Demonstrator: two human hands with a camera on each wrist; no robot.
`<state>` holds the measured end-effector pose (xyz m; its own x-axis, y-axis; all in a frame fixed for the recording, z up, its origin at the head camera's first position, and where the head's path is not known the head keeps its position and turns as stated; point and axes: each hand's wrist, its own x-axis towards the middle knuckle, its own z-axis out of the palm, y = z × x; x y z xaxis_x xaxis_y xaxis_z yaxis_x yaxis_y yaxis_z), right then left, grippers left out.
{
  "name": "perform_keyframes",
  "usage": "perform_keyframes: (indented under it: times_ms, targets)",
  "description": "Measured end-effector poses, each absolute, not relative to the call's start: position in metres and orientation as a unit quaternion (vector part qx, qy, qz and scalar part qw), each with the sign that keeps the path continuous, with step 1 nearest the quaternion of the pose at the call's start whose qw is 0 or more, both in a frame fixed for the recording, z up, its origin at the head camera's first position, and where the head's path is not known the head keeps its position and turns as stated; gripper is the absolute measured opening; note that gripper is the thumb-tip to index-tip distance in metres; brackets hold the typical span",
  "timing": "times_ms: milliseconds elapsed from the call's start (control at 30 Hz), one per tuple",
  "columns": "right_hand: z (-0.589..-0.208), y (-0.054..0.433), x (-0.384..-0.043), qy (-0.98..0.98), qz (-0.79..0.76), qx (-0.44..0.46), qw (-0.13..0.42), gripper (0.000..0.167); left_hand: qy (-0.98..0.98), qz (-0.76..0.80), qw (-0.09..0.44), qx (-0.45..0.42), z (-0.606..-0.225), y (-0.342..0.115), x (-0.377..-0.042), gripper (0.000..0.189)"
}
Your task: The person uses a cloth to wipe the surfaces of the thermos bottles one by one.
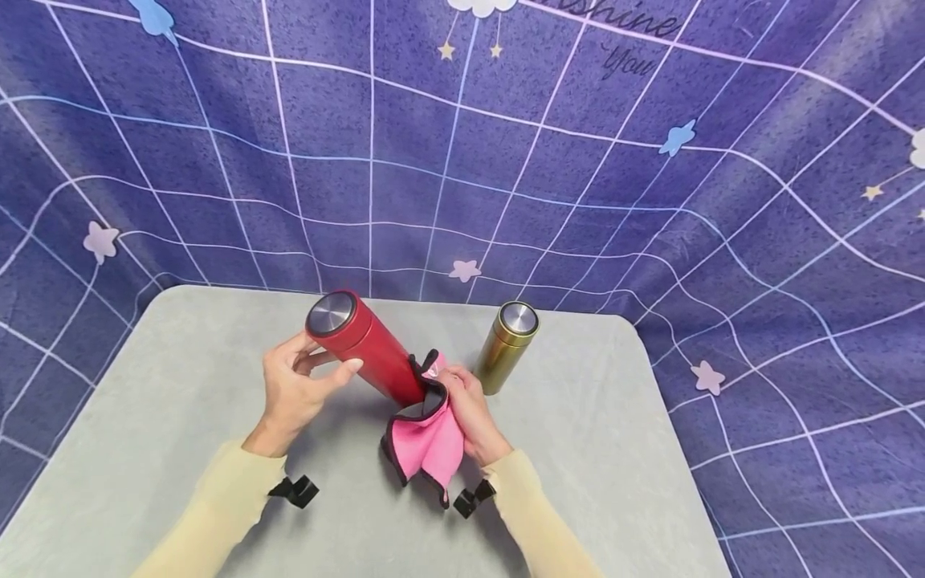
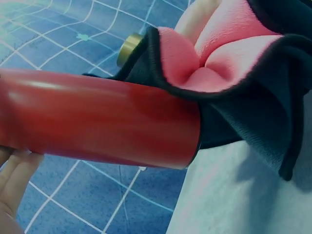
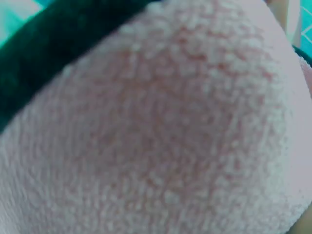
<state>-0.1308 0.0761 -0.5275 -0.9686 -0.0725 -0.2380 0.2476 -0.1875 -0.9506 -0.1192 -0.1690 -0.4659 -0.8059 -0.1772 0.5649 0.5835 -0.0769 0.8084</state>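
My left hand (image 1: 299,389) grips a red thermos (image 1: 376,353) near its silver-topped lid, tilting it with the lid toward the upper left. In my right hand (image 1: 470,405) is a pink cloth (image 1: 429,441) with black edging and a dark underside, bunched against the lower end of the thermos. The left wrist view shows the cloth (image 2: 229,58) folded over the base of the red thermos (image 2: 107,122), with left fingers (image 2: 19,180) under its body. Close-up pink fabric (image 3: 156,126) fills most of the right wrist view, hiding the right hand's fingers.
A smaller gold thermos (image 1: 502,349) with a silver lid top stands just beyond my right hand. Everything is over a pale grey table (image 1: 592,449). A blue-purple curtain (image 1: 405,160) with a line grid and stars rises behind the table's far edge.
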Motion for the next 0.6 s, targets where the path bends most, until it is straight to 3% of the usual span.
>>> perform_keyframes:
  times_ms: [367, 600]
  targets:
    - [-0.518, 0.083, -0.12, 0.705, -0.706, 0.036, 0.061, 0.029, -0.694, -0.651, 0.266, -0.154, -0.468, -0.169, -0.114, 0.058]
    - [-0.511, 0.099, -0.11, 0.747, -0.664, 0.007, 0.036, 0.025, -0.723, -0.629, 0.256, -0.128, -0.475, -0.17, -0.117, 0.065]
